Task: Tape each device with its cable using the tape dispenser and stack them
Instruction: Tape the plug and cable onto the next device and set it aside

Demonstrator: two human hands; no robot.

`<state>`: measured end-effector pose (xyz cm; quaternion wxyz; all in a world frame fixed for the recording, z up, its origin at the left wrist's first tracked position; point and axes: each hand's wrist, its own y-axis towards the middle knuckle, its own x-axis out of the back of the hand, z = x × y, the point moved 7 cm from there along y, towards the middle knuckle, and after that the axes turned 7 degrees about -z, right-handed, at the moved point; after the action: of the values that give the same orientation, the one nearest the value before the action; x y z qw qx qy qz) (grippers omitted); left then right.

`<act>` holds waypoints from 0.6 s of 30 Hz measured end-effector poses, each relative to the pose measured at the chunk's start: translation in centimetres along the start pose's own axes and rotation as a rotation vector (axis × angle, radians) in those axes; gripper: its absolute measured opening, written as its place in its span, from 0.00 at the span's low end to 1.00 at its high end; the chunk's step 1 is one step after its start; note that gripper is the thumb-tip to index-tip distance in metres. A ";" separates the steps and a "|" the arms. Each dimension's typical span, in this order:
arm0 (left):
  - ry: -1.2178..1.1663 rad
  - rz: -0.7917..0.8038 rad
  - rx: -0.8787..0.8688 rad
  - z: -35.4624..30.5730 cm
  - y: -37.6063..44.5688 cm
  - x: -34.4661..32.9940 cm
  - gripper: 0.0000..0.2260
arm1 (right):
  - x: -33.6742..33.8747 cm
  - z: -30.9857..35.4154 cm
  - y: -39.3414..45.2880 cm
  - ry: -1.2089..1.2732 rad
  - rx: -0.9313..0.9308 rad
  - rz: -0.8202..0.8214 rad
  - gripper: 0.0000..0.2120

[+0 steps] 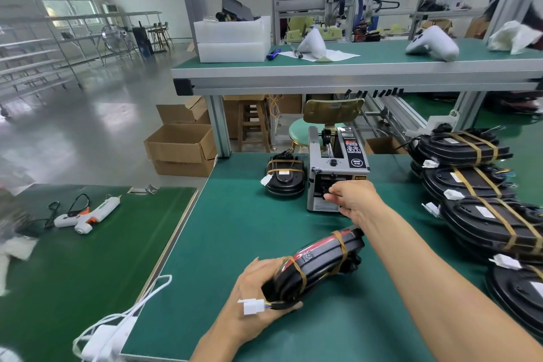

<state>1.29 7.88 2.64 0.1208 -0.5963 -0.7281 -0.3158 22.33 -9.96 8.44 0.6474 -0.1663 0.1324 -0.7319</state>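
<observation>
The right hand reaches forward to the mouth of the tape dispenser, fingers curled there as if pinching a strip, though no tape can be made out. The device lies nearer the person, tilted on edge above the tabletop, its long axis running from the gripping left hand toward the dispenser.

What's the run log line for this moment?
left hand: holds taped device | right hand: at tape dispenser outlet | stack: right
</observation>
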 end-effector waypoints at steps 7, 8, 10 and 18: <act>-0.003 0.003 -0.005 0.3 0.1 -0.2 0.31 | -0.1 -0.7 0.3 0.089 -0.082 0.069 0.10; -0.005 0.000 -0.007 0.3 0.1 -0.2 0.31 | 0.0 -0.8 0.4 0.101 -0.096 0.075 0.09; -0.027 -0.006 -0.003 0.6 0.0 -0.2 0.31 | 0.1 -0.9 0.6 0.123 -0.117 0.078 0.07; 0.018 0.086 0.042 2.7 -0.6 -0.9 0.35 | 0.4 -1.5 1.0 0.197 -0.185 0.066 0.04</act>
<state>1.50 8.72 -0.15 0.1533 -0.6216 -0.7071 -0.3002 22.58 -10.54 6.74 0.6371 -0.1481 0.2675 -0.7076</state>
